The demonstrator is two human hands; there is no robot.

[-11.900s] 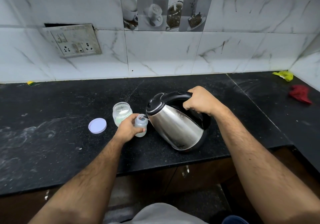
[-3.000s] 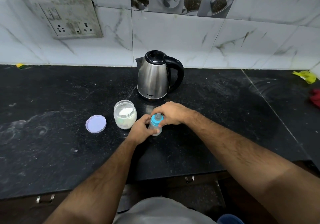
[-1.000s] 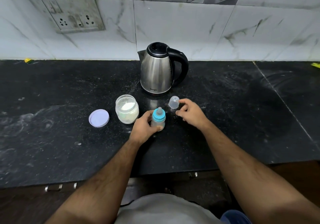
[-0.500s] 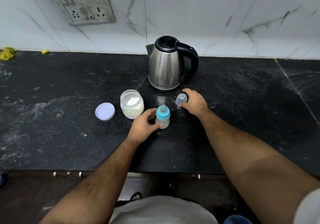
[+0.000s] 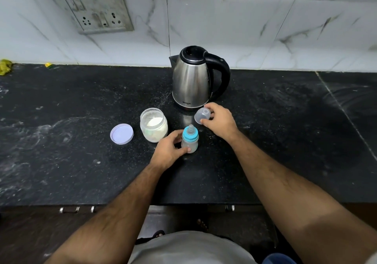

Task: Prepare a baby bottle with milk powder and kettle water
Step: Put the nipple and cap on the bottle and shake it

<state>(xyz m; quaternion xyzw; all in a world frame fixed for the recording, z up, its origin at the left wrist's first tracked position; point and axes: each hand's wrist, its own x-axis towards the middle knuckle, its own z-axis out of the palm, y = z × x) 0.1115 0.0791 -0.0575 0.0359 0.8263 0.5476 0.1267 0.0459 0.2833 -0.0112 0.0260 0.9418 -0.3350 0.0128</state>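
A small baby bottle (image 5: 190, 141) with a blue collar and teat stands upright on the black counter (image 5: 61, 157). My left hand (image 5: 168, 150) grips its body from the left. My right hand (image 5: 219, 122) pinches the clear bottle cap (image 5: 202, 115), lifted and tilted just right of and behind the bottle. The steel kettle (image 5: 193, 80) with a black handle stands behind, near the wall. An open jar of milk powder (image 5: 154, 125) sits left of the bottle.
The jar's lilac lid (image 5: 121, 134) lies flat to the left of the jar. A wall socket plate (image 5: 95, 8) hangs on the tiles. A yellow scrap (image 5: 5, 66) lies at the counter's far left. The counter's front edge runs below my forearms.
My right hand has picked the clear cap up off the counter and holds it tilted near the bottle. My left hand stays on the bottle. The camera has tilted slightly.
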